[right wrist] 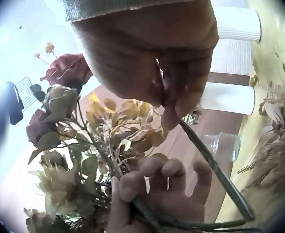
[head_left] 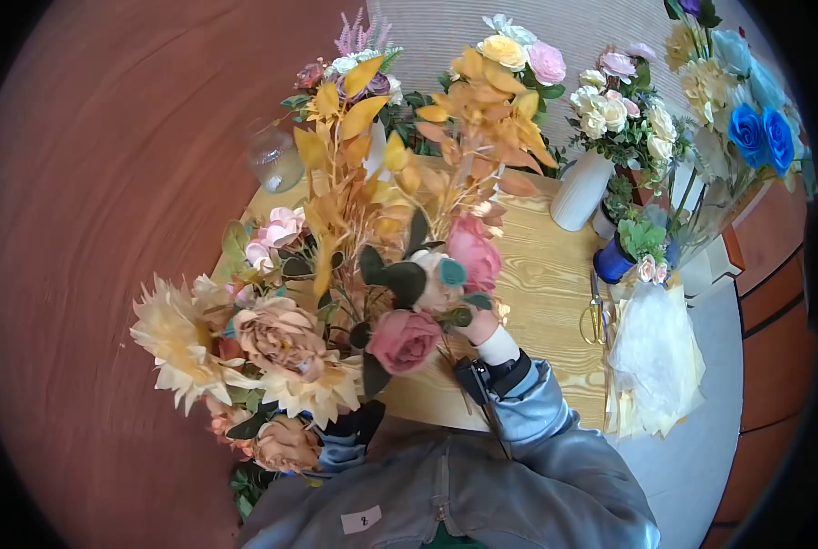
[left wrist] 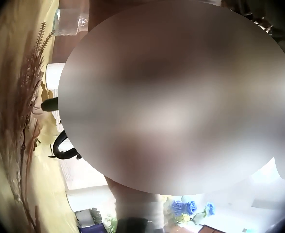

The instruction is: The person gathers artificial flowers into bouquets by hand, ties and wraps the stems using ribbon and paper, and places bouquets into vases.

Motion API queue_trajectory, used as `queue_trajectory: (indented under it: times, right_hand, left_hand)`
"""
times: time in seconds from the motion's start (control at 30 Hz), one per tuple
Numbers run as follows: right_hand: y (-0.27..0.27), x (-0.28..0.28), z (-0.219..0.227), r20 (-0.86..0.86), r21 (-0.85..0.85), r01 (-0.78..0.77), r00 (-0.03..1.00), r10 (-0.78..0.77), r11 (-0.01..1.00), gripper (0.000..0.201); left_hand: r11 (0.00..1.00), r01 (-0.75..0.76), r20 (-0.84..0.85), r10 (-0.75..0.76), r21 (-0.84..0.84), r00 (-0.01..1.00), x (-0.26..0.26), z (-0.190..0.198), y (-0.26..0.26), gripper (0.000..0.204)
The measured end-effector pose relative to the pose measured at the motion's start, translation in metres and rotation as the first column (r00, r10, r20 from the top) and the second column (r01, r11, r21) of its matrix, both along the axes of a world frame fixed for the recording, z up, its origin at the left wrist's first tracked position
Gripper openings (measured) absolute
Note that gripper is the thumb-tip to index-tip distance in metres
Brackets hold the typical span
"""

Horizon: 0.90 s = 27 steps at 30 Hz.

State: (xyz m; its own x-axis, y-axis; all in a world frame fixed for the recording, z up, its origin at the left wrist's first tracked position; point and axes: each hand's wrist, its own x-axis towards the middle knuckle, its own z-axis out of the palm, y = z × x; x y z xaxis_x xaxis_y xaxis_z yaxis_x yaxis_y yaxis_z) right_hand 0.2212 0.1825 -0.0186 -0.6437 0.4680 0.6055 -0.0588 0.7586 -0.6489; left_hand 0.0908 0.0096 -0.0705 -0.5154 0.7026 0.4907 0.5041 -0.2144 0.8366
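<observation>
A large bouquet of artificial flowers, with tan peonies [head_left: 281, 339], a pink rose [head_left: 404, 341] and orange leaf sprays [head_left: 349, 174], rises in front of the chest in the head view. My left hand [right wrist: 164, 196] grips its stems from below, fingers curled round them, in the right wrist view. Above it, my right hand [right wrist: 147, 58] pinches a green stem [right wrist: 212, 167] between thumb and fingers. That stem slants down and bends sharply toward the left hand. In the head view flowers hide the left hand; the right hand [head_left: 484, 328] shows partly behind the blooms.
The wooden table [head_left: 546, 302] bears a white vase [head_left: 581, 192] of flowers, a glass jar [head_left: 276, 165], scissors [head_left: 594, 320], a blue pot [head_left: 615, 261] and pale wrapping sheets [head_left: 656, 357]. Blue roses [head_left: 761, 137] stand far right. A blurred oval covers most of the left wrist view.
</observation>
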Motion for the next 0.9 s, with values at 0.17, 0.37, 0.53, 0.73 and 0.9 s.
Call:
queue_trajectory:
  times: [0.17, 0.37, 0.53, 0.73, 0.9]
  right_hand:
    - [-0.003, 0.002, -0.002, 0.029, -0.144, -0.089, 0.995, 0.095, 0.986, 0.032]
    - [-0.024, 0.002, 0.030, -0.217, -0.468, -0.392, 0.920, 0.327, 0.792, 0.013]
    - [-0.023, -0.001, 0.022, -0.198, -0.472, -0.374, 0.928, 0.317, 0.798, 0.015]
    - [-0.017, -0.005, 0.009, -0.175, -0.476, -0.348, 0.938, 0.301, 0.807, 0.018]
    - [-0.015, -0.009, 0.005, -0.159, -0.478, -0.331, 0.944, 0.290, 0.814, 0.021]
  left_hand:
    - [1.000, -0.008, 0.087, 0.006, 0.026, 0.996, 0.008, 0.003, -0.008, 0.020]
    - [0.998, -0.003, 0.176, -0.007, 0.055, 0.984, 0.009, 0.014, -0.010, 0.021]
    - [0.996, 0.002, 0.246, -0.023, 0.084, 0.969, 0.006, 0.023, -0.006, 0.022]
    - [0.993, 0.009, 0.327, -0.048, 0.119, 0.944, 0.002, 0.036, 0.003, 0.022]
    - [0.989, 0.010, 0.388, -0.067, 0.148, 0.919, -0.001, 0.049, 0.011, 0.023]
